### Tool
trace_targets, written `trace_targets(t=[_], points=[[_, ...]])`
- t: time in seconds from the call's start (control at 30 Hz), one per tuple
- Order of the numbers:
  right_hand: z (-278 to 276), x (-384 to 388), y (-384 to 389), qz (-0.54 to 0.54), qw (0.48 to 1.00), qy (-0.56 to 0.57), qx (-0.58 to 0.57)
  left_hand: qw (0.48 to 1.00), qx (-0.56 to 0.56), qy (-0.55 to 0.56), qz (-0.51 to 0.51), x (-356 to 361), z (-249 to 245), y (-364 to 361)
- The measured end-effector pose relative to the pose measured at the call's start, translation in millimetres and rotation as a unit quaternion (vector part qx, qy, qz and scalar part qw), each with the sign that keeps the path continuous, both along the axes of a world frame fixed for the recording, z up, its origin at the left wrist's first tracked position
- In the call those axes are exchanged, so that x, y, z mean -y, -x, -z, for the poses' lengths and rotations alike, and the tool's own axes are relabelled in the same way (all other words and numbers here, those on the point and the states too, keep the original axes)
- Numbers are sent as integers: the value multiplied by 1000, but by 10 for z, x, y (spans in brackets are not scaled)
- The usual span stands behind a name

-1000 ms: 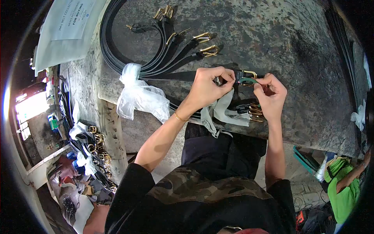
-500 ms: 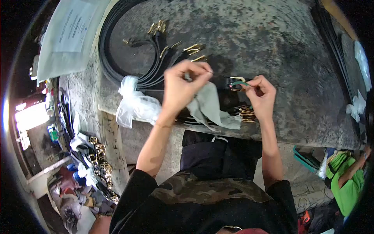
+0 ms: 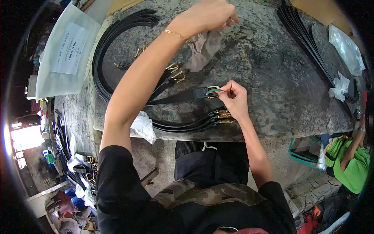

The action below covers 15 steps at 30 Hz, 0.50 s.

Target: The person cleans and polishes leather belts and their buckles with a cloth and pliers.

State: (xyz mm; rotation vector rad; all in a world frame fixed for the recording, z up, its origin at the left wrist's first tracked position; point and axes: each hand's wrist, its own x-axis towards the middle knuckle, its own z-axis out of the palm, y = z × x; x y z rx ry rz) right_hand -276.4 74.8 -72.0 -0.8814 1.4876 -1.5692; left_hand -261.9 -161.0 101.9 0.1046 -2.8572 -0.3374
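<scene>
My left hand (image 3: pixel 212 15) is raised over the far part of the table, its fingers curled together; what they hold, if anything, cannot be made out. Below it lies a blurred grey cloth (image 3: pixel 200 50). My right hand (image 3: pixel 235 99) pinches a thin green strip (image 3: pixel 214 91) at the gold buckle of a black belt (image 3: pixel 175 97). That belt stretches leftward and passes behind my left forearm. Nearer the table edge, a bundle of black belts (image 3: pixel 187 128) has its gold buckles just below my right hand.
Coiled black belts (image 3: pixel 97 66) and a labelled white bag (image 3: pixel 46 78) are on the left. Clear plastic (image 3: pixel 143 128) sits by the near edge. More black straps (image 3: pixel 307 43) and plastic wrapping (image 3: pixel 346 46) lie right. A person in green (image 3: pixel 352 167) is at the far right.
My left hand has moved up and away across the table. The grey cloth has shifted from the near belt bundle to the far side. My right hand still holds the green strip.
</scene>
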Motion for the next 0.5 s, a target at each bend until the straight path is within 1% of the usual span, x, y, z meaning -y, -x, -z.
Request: trace_targets(t=[0.07,0.1,0.17,0.3,0.37,0.4,0.43,0.47,0.5], points=[[7,2,4,1,1000,6,-3,986,97,126,-41,-38,-36,62],[18,2,1,2,1000,8,-5,986,97,127,-41,-19,-3,60],[21,2,-1,-1,1000,11,-9,991,14,130,-27,22,89,-4],[23,15,17,-7,1000,17,-5,990,-18,128,-64,119,85,-231],[2,11,19,-4,1000,13,-1,979,28,146,-139,172,4,-439],[-41,8,8,-4,1000,13,5,977,36,146,-150,162,-85,-607],[-22,8,23,-10,1000,27,-3,966,61,171,-182,122,-203,-805],[-27,1,15,-4,999,31,22,953,86,198,-212,121,-296,-1000],[-19,9,10,2,999,31,23,929,195,159,-270,172,-357,-1204]])
